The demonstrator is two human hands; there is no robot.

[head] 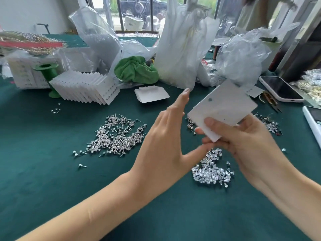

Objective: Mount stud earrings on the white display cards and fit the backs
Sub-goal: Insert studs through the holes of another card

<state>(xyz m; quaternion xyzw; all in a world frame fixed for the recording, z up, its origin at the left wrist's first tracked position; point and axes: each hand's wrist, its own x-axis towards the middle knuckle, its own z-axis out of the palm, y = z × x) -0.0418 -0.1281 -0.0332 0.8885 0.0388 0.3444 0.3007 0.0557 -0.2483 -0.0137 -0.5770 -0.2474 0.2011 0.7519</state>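
Now starting a fresh card: the right hand pinches the card above the table.
Left hand is spread, holding nothing; next, probably, a stud.

White display card tilted, held above table; stud earrings heaped left, clear backs below.

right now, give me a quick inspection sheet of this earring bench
surface: green cloth table.
job's things: stud pile; clear backs pile; blank card held up; filled cards fanned out.
clutter: plastic bags, green rag, phone.
grippers: left hand open, holds nothing; right hand pinches the card's corner.
cables: nothing seen.
surroundings: barred window behind.
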